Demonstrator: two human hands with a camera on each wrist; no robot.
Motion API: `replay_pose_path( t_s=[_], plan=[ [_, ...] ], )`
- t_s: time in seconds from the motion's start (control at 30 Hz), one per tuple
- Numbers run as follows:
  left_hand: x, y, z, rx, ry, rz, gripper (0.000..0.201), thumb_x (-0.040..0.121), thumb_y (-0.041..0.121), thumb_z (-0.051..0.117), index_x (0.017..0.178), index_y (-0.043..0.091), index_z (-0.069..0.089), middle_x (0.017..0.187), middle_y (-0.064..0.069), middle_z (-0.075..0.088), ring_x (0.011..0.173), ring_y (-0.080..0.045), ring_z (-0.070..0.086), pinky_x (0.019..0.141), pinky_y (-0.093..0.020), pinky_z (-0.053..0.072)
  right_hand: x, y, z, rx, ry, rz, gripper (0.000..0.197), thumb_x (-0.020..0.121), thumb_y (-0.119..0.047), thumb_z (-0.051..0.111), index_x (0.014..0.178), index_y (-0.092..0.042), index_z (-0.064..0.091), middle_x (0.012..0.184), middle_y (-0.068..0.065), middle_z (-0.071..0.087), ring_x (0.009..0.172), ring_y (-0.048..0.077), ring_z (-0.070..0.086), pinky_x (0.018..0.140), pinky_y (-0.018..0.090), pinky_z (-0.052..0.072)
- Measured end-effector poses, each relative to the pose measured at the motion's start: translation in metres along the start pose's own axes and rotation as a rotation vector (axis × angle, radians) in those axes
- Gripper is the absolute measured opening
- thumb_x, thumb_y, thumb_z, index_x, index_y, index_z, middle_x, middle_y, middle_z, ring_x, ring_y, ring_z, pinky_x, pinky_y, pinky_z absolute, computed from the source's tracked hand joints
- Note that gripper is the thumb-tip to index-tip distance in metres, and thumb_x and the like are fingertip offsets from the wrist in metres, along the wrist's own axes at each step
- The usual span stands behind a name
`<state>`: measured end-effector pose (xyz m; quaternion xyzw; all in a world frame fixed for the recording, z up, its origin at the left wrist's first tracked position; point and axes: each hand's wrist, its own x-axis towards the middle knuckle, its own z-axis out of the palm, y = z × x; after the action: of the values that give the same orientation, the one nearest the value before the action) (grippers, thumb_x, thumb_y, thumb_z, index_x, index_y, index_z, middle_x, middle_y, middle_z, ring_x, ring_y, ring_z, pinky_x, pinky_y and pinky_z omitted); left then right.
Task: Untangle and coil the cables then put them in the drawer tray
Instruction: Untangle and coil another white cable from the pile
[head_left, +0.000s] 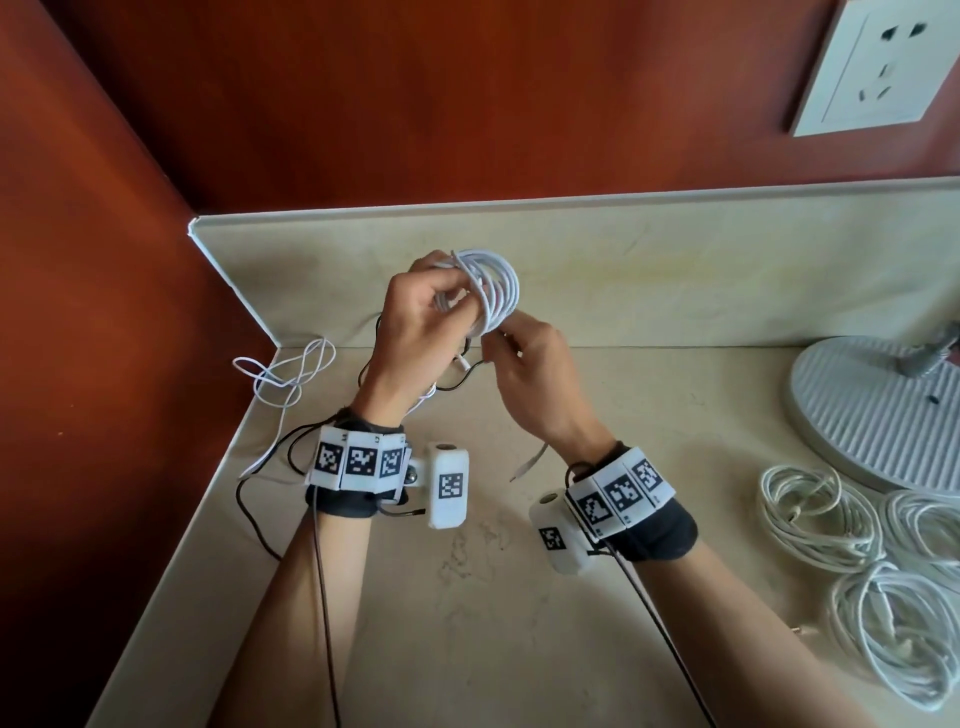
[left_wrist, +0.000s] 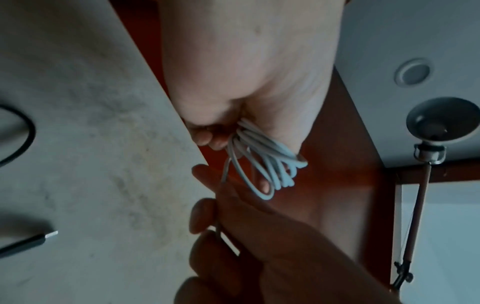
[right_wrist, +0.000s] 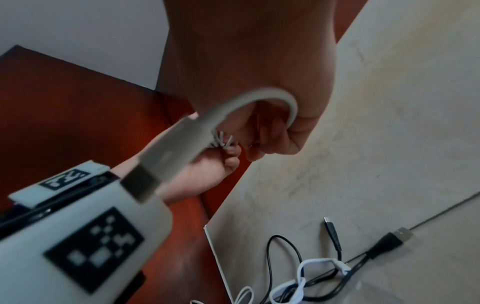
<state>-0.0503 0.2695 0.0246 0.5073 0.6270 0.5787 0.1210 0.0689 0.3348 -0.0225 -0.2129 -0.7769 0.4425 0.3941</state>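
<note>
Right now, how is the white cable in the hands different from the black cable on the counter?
The white cable is wound into a tidy coil; the black cable lies loose and tangled with a thin white one. The white cable is held up by the left hand, while the right hand pinches its free end; nothing holds the black cable. Both end in USB plugs.

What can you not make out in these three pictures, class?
- Drawer tray: in no view.
- Left hand fingertips: head view, hidden behind the coil.
- Plug type: right wrist view, blurred, too close.
- Lamp top: head view, cut off by the right edge.
</note>
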Motion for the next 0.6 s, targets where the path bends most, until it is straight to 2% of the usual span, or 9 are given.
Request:
replay_pose_path(
  t_s=[0.07,0.1,0.17,0.2,0.27,0.37,0.47,0.53,0.6],
  plan=[
    [0.001,-0.003,-0.001,0.044,0.072,-0.004,0.017,0.082,0.012,0.060,0.080,0.006,0.076,0.087,-0.019,0.064,0.091,-0.035,0.058,0.083,-0.045,0.047,-0.001,-0.004,0.003,-0.023,-0.033,-0.007,0.026,0.098,0.004,0.050,0.074,-0.006,0.050,0.063,0.000,0.048,0.058,0.011,0.035,0.057,0.019,0.030],
    [0.001,-0.004,0.000,0.093,0.109,-0.002,0.018,0.081,0.015,0.059,0.076,0.007,0.074,0.083,-0.014,0.063,0.089,-0.032,0.056,0.082,-0.043,0.046,-0.002,-0.005,0.005,-0.027,-0.051,-0.015,0.025,0.099,0.002,0.050,0.075,-0.003,0.050,0.063,0.003,0.048,0.059,0.012,0.034,0.057,0.021,0.030],
    [0.002,-0.004,0.000,0.221,0.180,0.025,0.017,0.080,0.023,0.057,0.069,0.014,0.066,0.077,0.003,0.057,0.087,-0.020,0.051,0.078,-0.028,0.043,-0.003,-0.008,0.006,-0.018,-0.071,-0.020,0.027,0.102,-0.001,0.051,0.075,-0.002,0.050,0.063,0.005,0.048,0.059,0.012,0.033,0.057,0.023,0.030],
    [0.002,-0.003,0.001,0.293,0.214,0.054,0.015,0.080,0.024,0.057,0.067,0.018,0.062,0.078,0.008,0.054,0.088,-0.018,0.049,0.077,-0.021,0.040,-0.003,-0.009,0.006,-0.011,-0.073,-0.017,0.028,0.102,-0.003,0.051,0.074,-0.004,0.050,0.061,0.006,0.048,0.058,0.011,0.032,0.056,0.022,0.029],
    [0.001,-0.006,0.005,0.427,0.265,0.097,0.016,0.083,0.022,0.060,0.068,0.016,0.061,0.083,0.005,0.054,0.092,-0.018,0.046,0.078,-0.017,0.036,-0.003,-0.012,0.006,-0.002,-0.078,-0.007,0.032,0.103,-0.004,0.052,0.072,-0.012,0.048,0.058,0.002,0.044,0.056,0.010,0.030,0.054,0.019,0.026],
    [0.002,-0.015,0.007,0.600,0.301,0.131,0.020,0.086,0.024,0.060,0.074,0.010,0.067,0.090,-0.002,0.052,0.093,-0.022,0.042,0.079,-0.029,0.040,-0.004,-0.013,0.007,-0.006,-0.078,0.010,0.043,0.103,-0.002,0.053,0.066,-0.024,0.044,0.053,-0.010,0.038,0.053,0.010,0.029,0.052,0.018,0.025],
    [0.003,-0.021,0.008,0.596,0.284,0.120,0.024,0.087,0.027,0.057,0.076,0.008,0.068,0.094,-0.001,0.050,0.094,-0.022,0.041,0.077,-0.036,0.044,-0.005,-0.016,0.006,-0.021,-0.067,-0.013,0.054,0.103,-0.003,0.054,0.066,-0.038,0.037,0.051,-0.014,0.040,0.052,0.009,0.030,0.052,0.015,0.027],
    [0.003,-0.023,0.009,0.550,0.285,0.106,0.025,0.087,0.027,0.056,0.077,0.008,0.067,0.096,0.000,0.049,0.095,-0.020,0.041,0.077,-0.032,0.043,-0.004,-0.015,0.005,-0.034,-0.073,-0.017,0.053,0.103,-0.004,0.055,0.065,-0.036,0.038,0.051,-0.013,0.038,0.052,0.010,0.031,0.052,0.016,0.027],
    [0.002,-0.025,0.010,0.511,0.293,0.099,0.023,0.086,0.026,0.056,0.078,0.007,0.067,0.100,-0.002,0.049,0.097,-0.020,0.042,0.076,-0.017,0.041,-0.005,-0.014,0.004,-0.038,-0.097,-0.015,0.048,0.103,-0.005,0.055,0.065,-0.030,0.041,0.051,-0.011,0.036,0.051,0.010,0.030,0.051,0.016,0.027]
  ],
)
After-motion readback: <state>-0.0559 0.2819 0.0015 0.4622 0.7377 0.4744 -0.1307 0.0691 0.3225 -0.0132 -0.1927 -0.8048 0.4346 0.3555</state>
